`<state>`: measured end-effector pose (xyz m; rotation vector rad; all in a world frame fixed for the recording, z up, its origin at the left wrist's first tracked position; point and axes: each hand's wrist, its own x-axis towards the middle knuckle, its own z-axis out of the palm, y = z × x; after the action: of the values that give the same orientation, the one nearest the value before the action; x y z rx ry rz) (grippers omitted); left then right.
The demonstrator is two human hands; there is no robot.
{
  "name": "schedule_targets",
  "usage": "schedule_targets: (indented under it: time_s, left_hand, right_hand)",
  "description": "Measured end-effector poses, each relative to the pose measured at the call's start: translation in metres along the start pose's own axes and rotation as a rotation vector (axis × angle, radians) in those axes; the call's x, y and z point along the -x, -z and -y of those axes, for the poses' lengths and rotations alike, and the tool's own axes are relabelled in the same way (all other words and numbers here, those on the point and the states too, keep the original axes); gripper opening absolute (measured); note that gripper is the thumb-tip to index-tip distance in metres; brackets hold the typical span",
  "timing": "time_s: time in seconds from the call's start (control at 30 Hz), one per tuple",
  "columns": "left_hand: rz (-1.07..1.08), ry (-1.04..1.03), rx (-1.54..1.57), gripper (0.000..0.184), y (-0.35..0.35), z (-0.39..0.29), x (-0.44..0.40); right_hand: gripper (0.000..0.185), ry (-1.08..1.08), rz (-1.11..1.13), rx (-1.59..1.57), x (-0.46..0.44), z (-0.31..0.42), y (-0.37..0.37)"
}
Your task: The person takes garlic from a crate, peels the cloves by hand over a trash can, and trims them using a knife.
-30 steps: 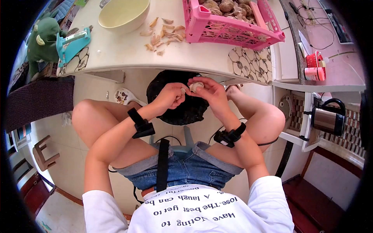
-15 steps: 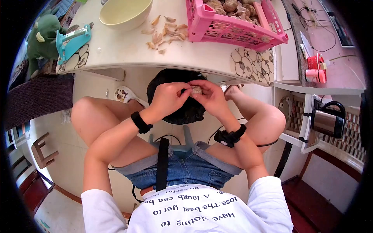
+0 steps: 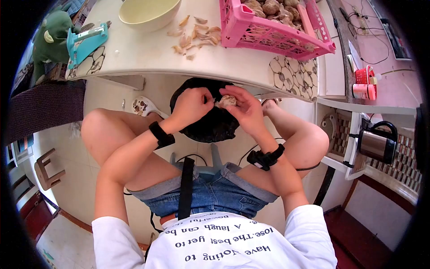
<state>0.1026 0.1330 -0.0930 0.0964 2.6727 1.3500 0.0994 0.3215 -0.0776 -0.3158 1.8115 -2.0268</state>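
Observation:
My right hand [image 3: 246, 110] is wrapped round a garlic bulb [image 3: 229, 101], pale and papery, held over a bin lined with a black bag [image 3: 208, 127]. Close by on the bulb's left, my left hand [image 3: 191, 106] is curled in a pinch. A small pale bit shows near its fingertips, too small to name. On the table above, loose garlic cloves [image 3: 201, 37] lie in a scattered group. A pink plastic crate [image 3: 277, 42] beside them holds several garlic bulbs [image 3: 272, 7].
A pale yellow bowl [image 3: 150, 15] stands at the back left of the white table [image 3: 148, 58], whose front edge overhangs the bin. At left are a blue-green stand [image 3: 87, 45] and a green plush toy [image 3: 51, 40]. A kettle [image 3: 378, 141] is on a shelf at right.
My left hand has pulled slightly away from the bulb, opening a gap between the hands. More of the garlic bulb shows in my right hand. The camera view has shifted a little.

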Motion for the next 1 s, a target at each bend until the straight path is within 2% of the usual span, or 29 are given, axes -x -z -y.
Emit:
schedule_targets:
  time_s: [0.13,0.2,0.23,0.3,0.4,0.53,0.6,0.63,0.7,0.73,0.8,0.87,0.93,1.0]
  left_hand:
    - [0.050,0.022,0.003,0.014,-0.003,-0.002,0.002]
    - [0.046,-0.013,0.328,0.018,-0.006,-0.005,0.000]
    - [0.048,-0.014,0.329,0.018,-0.003,-0.009,0.001]
    - [0.220,0.028,0.228,0.021,0.003,-0.018,0.004]
    - [0.156,-0.093,0.147,0.025,-0.003,-0.017,0.008]
    - [0.097,-0.110,0.185,0.029,-0.009,-0.013,0.008]
    - [0.044,-0.090,0.436,0.026,-0.012,-0.013,0.007]
    - [0.044,-0.089,0.436,0.026,-0.012,-0.011,0.006]
    - [0.165,0.076,0.719,0.017,-0.007,-0.010,0.001]
    - [0.167,0.076,0.719,0.017,-0.001,-0.010,-0.001]
    - [0.317,0.338,0.981,0.009,0.014,-0.010,-0.004]
    - [0.340,0.357,1.019,0.007,0.016,0.000,-0.007]
    - [0.347,0.407,1.040,0.007,0.017,-0.003,-0.007]
    - [0.357,0.399,1.002,0.009,0.016,-0.006,-0.006]
  right_hand:
    - [0.046,-0.054,-0.029,-0.046,0.000,0.004,0.002]
    - [0.045,-0.039,-0.034,-0.027,0.000,0.004,0.002]
    - [0.044,-0.027,-0.034,-0.009,0.000,0.003,0.002]
    - [0.043,-0.006,-0.020,-0.014,-0.001,-0.001,0.003]
    - [0.042,0.014,0.012,-0.028,-0.002,-0.001,0.003]
    - [0.039,-0.050,0.002,-0.058,-0.001,0.004,0.000]
    - [0.038,-0.039,-0.006,-0.093,-0.002,0.005,-0.001]
    - [0.038,-0.027,-0.013,-0.127,-0.003,0.005,-0.002]
    - [0.037,-0.042,-0.017,-0.195,-0.003,0.005,-0.002]
    - [0.036,-0.056,-0.021,-0.264,-0.003,0.005,-0.002]
    - [0.036,-0.076,-0.017,-0.265,-0.002,0.008,-0.001]
    - [0.036,-0.091,-0.012,-0.263,-0.002,0.009,0.002]
    - [0.038,-0.078,0.013,-0.090,-0.002,0.009,0.006]
    - [0.037,-0.079,0.005,-0.118,-0.002,0.007,0.007]
